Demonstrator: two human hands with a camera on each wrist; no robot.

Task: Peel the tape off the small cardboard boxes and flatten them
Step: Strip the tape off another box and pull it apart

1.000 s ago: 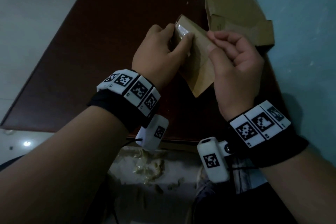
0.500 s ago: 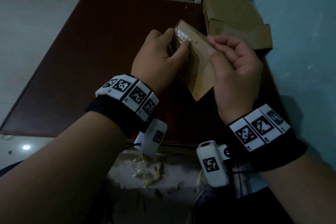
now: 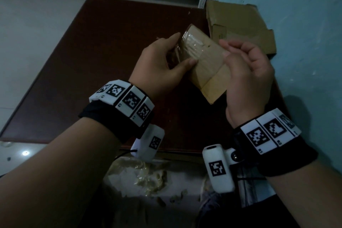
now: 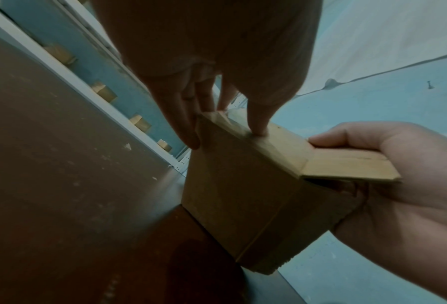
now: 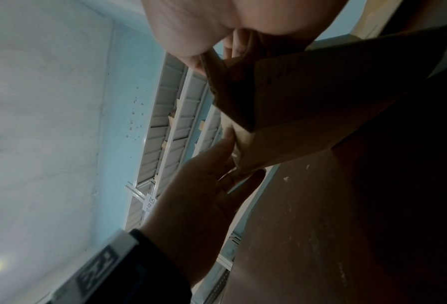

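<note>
Both hands [image 3: 161, 65] [image 3: 248, 77] grip taped cardboard box [image 3: 205, 61] above table [image 3: 92, 52].

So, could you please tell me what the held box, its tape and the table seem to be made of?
Box: plain brown cardboard, matte; its cut edge looks corrugated in the left wrist view. Tape: clear plastic film, glossy, shiny and wrinkled over the box end. Table: dark reddish-brown, smooth with a faint sheen, probably laminated or painted board.

A dark brown table [image 3: 111, 46] fills mid-frame; pale floor [image 3: 33, 24] upper left, blue wall [image 3: 305, 24] right, dim light.
</note>
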